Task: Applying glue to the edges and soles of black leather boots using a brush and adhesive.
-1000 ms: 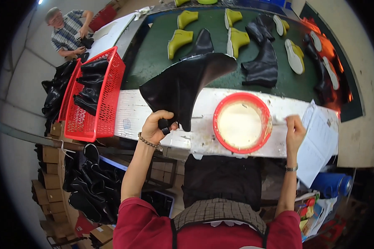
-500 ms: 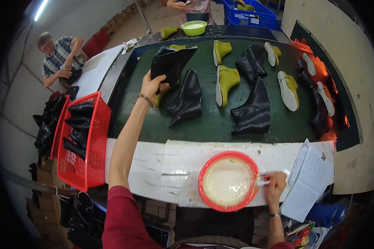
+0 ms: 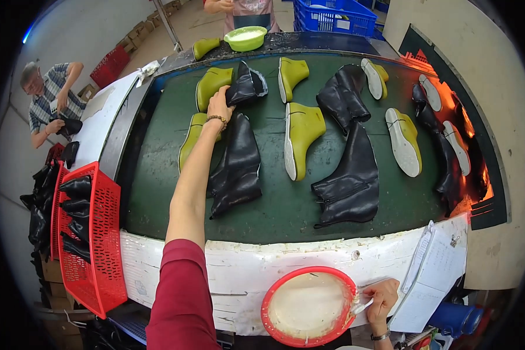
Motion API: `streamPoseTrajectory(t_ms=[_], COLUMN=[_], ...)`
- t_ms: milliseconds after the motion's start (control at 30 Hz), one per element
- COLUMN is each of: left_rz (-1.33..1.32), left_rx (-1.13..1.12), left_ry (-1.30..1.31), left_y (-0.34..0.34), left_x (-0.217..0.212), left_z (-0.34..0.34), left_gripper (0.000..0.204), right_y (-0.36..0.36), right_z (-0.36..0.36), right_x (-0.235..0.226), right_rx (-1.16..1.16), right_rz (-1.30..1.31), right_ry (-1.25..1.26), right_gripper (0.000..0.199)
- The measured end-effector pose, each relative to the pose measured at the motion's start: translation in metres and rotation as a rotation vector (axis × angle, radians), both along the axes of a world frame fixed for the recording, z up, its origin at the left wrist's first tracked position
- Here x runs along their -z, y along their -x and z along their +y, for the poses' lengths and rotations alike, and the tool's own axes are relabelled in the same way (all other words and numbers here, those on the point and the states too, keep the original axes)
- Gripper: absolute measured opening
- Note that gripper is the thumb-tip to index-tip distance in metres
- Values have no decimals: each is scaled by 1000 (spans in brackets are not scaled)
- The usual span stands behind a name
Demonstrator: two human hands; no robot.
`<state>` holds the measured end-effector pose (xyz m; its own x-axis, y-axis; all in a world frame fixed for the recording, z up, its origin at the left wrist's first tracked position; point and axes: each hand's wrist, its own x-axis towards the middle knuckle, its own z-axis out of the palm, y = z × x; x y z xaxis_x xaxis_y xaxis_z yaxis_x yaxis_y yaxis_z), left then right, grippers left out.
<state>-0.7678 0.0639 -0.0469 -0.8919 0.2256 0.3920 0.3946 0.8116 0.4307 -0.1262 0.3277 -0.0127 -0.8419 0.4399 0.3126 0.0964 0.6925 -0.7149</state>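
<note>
My left hand (image 3: 220,106) reaches far across the green belt (image 3: 268,224), its fingers closed on the near edge of a black boot upper (image 3: 242,88). That upper lies on the belt beside a yellow-green shoe form (image 3: 214,85). Just nearer is another black boot upper (image 3: 239,166), with a second yellow-green form (image 3: 192,140) to its left. Low on the right, my right hand (image 3: 382,298) pinches a small white-handled tool, apparently a brush (image 3: 363,305), at the rim of a red bowl (image 3: 266,312). Creamy white liquid fills the bowl.
More black uppers (image 3: 350,186) and pale-soled yellow-green forms (image 3: 300,137) lie across the belt, toward a glowing orange opening (image 3: 458,125). A red basket (image 3: 108,233) of black uppers stands left, papers (image 3: 429,280) right. Co-workers (image 3: 52,105) are at far left and behind a green bowl (image 3: 245,42).
My left hand has brought the black boot upper down from above the belt onto it. My right hand stays by the red bowl. The whole view has shifted.
</note>
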Motion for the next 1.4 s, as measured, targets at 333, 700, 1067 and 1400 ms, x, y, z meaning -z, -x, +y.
streamPoseTrajectory(t_ms=[333,700,1067,1400], left_rz=[-76,50,-561,-342], left_rx=[79,-261,-378,520], left_ry=[317,-333,63,188], left_y=[-35,39,-23,-257], left_x=[-18,8,-46,-65], left_z=[-14,-13,-13,-98], left_gripper=[86,26,45,47], right_y=[-2,-2,-2,1], right_z=[2,1,1,-1], right_x=[6,6,6,16], right_rx=[32,-17,-8,-90], right_rz=[9,27,21,66], right_ry=[15,35,6,-6], right_gripper=[42,42,44,43])
